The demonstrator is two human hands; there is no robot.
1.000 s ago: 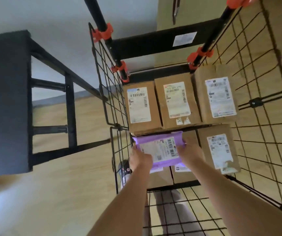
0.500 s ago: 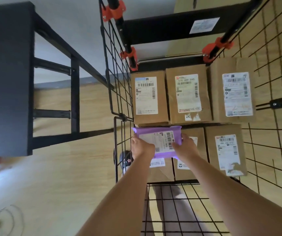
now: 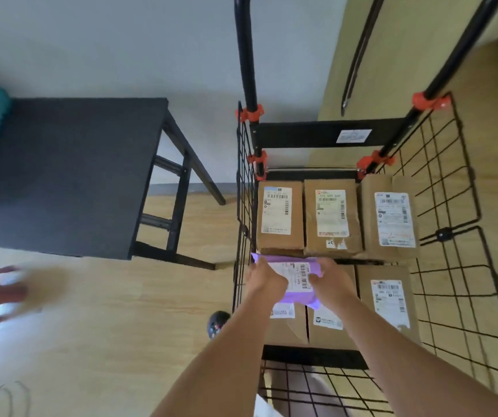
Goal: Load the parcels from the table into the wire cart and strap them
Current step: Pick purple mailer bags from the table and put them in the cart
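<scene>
While both hands hold it, the flat purple plastic mailer with a white label lies crosswise in the black wire cart, long axis left to right, over the near-left brown cardboard boxes; whether it touches them I cannot tell. The left hand grips its left end and the right hand its right end, both equally near, forearms reaching forward and down.

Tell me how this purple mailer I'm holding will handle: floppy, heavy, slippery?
The purple mailer probably flexes: it looks like a thin bag, and its lower corner sags below the left hand and right hand. It is likely light, since edge grips carry it. Its smooth film may slide on the cardboard boxes.
</scene>
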